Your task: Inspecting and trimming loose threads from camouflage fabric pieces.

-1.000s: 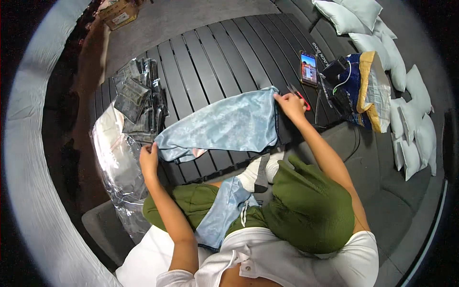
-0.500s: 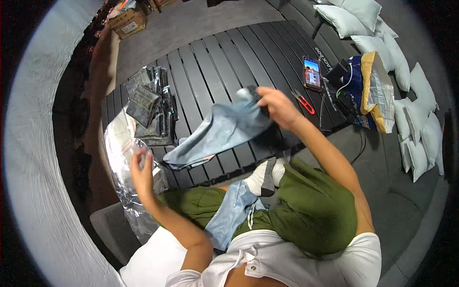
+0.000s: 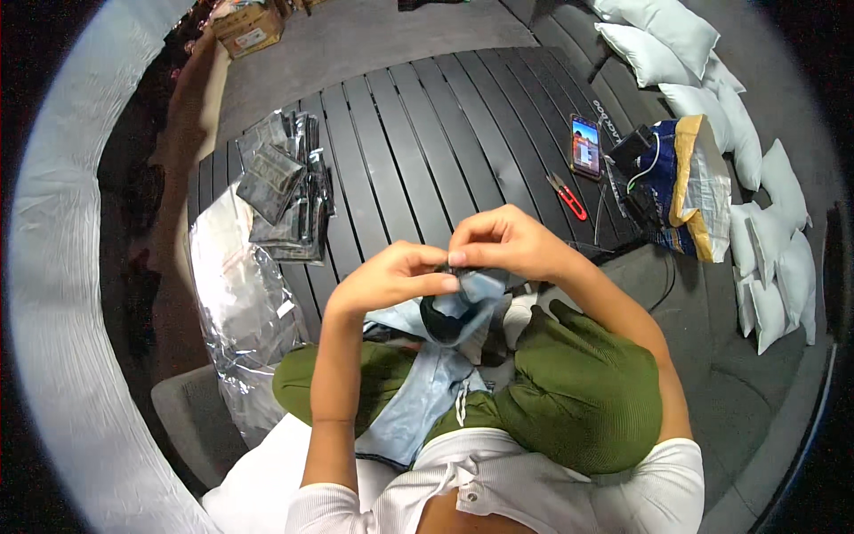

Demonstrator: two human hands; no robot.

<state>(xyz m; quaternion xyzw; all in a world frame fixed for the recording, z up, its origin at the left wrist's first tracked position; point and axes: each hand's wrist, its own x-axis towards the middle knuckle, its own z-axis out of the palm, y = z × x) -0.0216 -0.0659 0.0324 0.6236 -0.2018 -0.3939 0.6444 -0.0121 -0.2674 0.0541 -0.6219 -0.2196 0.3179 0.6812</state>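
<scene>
My left hand (image 3: 391, 278) and my right hand (image 3: 511, 245) meet above my lap, near the table's front edge. Thumb and fingers of both are pinched on the dark edge of a light-blue fabric piece (image 3: 483, 287). Its opening hangs below my fingers in a loop and shows a dark inside; part of it is hidden behind my left hand. Across my green trousers lies another length of light-blue cloth (image 3: 414, 405).
The black slatted table (image 3: 418, 133) carries a pile of clear-wrapped dark packets (image 3: 271, 182), red thread snips (image 3: 567, 198) and a lit phone (image 3: 584, 147). Clear plastic wrap (image 3: 240, 285) drapes over its left edge. At right stand a blue-and-yellow bag (image 3: 687, 178) and pale cushions (image 3: 694, 116).
The light-blue piece, held by my right hand alone over the table, has come back toward my lap. My left hand, earlier apart at the left, has moved right and taken hold of its edge.
</scene>
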